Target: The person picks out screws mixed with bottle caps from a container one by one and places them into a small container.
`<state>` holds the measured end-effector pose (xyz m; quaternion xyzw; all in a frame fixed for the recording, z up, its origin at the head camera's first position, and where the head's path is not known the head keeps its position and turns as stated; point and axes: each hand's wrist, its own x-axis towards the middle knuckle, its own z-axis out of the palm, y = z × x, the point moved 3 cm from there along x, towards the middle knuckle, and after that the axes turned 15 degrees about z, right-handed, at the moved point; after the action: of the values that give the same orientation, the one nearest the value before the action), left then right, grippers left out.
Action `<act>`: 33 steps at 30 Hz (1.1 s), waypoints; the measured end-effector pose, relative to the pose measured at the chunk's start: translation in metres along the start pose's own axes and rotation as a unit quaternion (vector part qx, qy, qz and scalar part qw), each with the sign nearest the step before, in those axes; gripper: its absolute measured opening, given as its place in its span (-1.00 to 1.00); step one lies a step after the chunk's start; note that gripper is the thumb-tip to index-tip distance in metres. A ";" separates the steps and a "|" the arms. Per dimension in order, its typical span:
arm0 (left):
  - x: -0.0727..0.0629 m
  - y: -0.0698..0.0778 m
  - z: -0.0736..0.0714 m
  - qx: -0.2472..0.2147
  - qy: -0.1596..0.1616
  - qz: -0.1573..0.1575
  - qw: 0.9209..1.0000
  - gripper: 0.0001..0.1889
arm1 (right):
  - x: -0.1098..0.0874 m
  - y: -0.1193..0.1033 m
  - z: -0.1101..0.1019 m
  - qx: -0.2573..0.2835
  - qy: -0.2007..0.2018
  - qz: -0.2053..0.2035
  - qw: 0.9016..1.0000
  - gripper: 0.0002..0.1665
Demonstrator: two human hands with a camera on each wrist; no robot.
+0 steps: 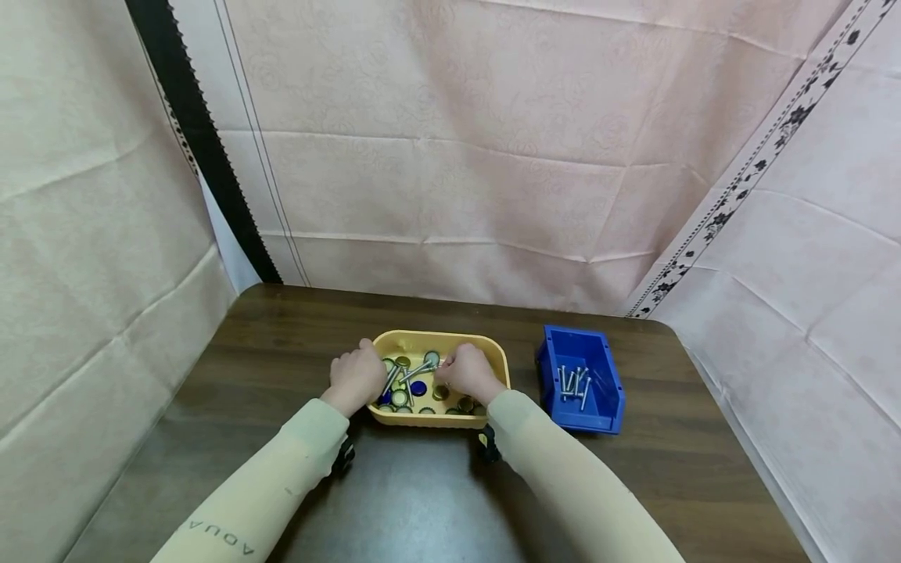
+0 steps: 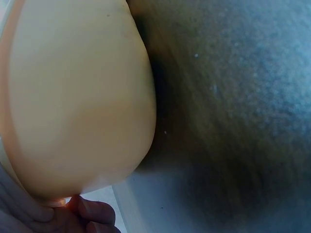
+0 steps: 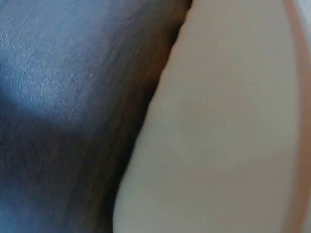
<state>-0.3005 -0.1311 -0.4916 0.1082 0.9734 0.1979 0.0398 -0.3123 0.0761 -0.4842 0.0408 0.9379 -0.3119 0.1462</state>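
A yellow plastic tray (image 1: 401, 420) stands on the table with bottle caps (image 1: 399, 397) and several metal bolts (image 1: 391, 378) inside. My left hand (image 1: 357, 377) grips the tray's left end. In the left wrist view, curled fingers (image 2: 97, 213) show at the rim beside the tray's large outer wall (image 2: 82, 97). Over the tray's right half, my right hand (image 1: 470, 370) has its fingertips bunched at the end of a long bolt (image 1: 419, 371) and appears to pinch it; the fingers partly hide the contact. The right wrist view shows the tray wall (image 3: 218, 121), not the hand.
To the right of the tray, a blue bin (image 1: 605, 383) holds several bolts (image 1: 573, 381). Both stand on a dark wooden table (image 1: 422, 485). Pale cloth (image 1: 450, 188) hangs behind the table's back edge and along both sides.
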 end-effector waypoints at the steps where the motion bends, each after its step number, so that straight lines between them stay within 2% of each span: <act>1: 0.000 0.000 0.000 0.000 0.001 -0.001 1.000 -0.68 | 0.000 0.001 -0.002 0.011 -0.002 -0.001 1.000 -0.40; 6: 0.000 -0.001 0.001 0.004 0.002 -0.003 1.000 -0.68 | -0.001 0.005 -0.010 0.061 -0.015 0.007 0.998 -0.46; 14: 0.001 0.000 0.002 -0.001 -0.004 -0.003 1.000 -0.67 | -0.002 0.012 -0.017 0.139 -0.037 0.041 0.989 -0.61; 19: 0.001 -0.001 0.002 -0.001 -0.006 -0.007 1.000 -0.67 | -0.001 0.018 -0.020 0.161 -0.047 0.045 0.985 -0.72; 25: 0.001 0.000 0.003 0.001 -0.005 -0.006 1.000 -0.68 | 0.000 0.023 -0.022 0.165 -0.045 0.071 0.983 -0.83; 33: 0.002 -0.001 0.004 0.006 -0.005 -0.004 1.000 -0.67 | -0.005 0.012 -0.028 0.206 -0.046 0.043 0.977 -0.81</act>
<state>-0.3022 -0.1304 -0.4954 0.1053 0.9748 0.1918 0.0444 -0.3123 0.1026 -0.4686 0.0961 0.8433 -0.4932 0.1910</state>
